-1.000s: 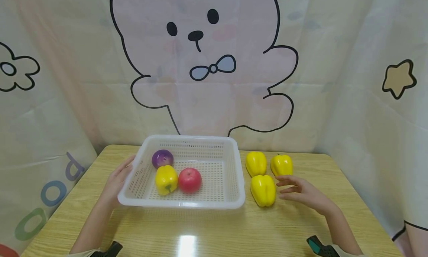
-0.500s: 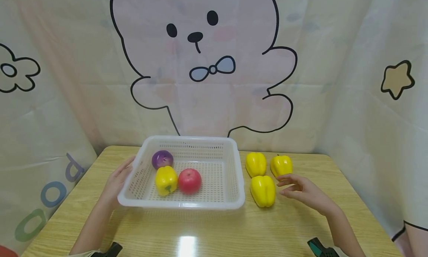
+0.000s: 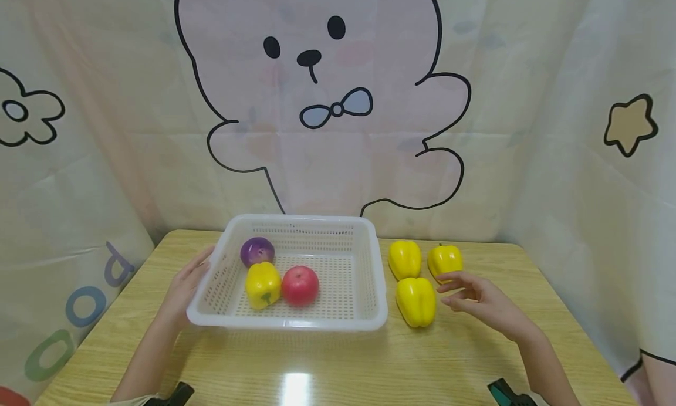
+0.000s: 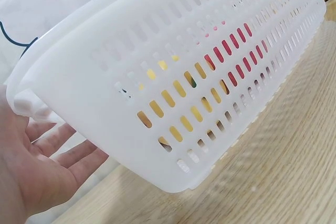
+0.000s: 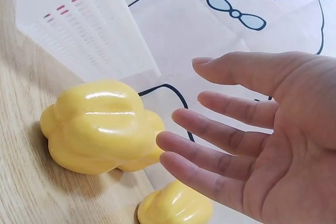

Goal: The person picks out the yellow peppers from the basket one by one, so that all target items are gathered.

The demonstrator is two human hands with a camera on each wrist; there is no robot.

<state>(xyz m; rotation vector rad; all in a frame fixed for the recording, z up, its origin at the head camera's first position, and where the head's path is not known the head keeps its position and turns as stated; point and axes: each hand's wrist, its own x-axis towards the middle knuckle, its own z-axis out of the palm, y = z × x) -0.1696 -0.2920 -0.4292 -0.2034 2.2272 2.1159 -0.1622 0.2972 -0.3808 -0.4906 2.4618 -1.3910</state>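
My left hand (image 3: 183,287) lies along the left side of a white plastic basket (image 3: 287,322), its fairly straight fingers against the outer wall just under the rim in the left wrist view. Inside the basket are a purple onion-like ball (image 3: 257,251), a yellow bell pepper (image 3: 263,286) and a red apple-like fruit (image 3: 300,286). To the right of the basket stand three more yellow bell peppers: a near one (image 3: 416,302), a back left one (image 3: 405,260) and a back right one (image 3: 445,260). My right hand (image 3: 483,303) hovers beside them with loosely bent, spread fingers, holding nothing.
A wooden table (image 3: 253,359) carries everything, its back edge close to a printed cloth (image 3: 338,159) with a cartoon bear. More cloth hangs at both sides. The peppers stand close to the basket's right wall.
My right hand has shifted very slightly, its fingers rising a little over the front of the back right pepper. The left hand, basket and peppers stay put.
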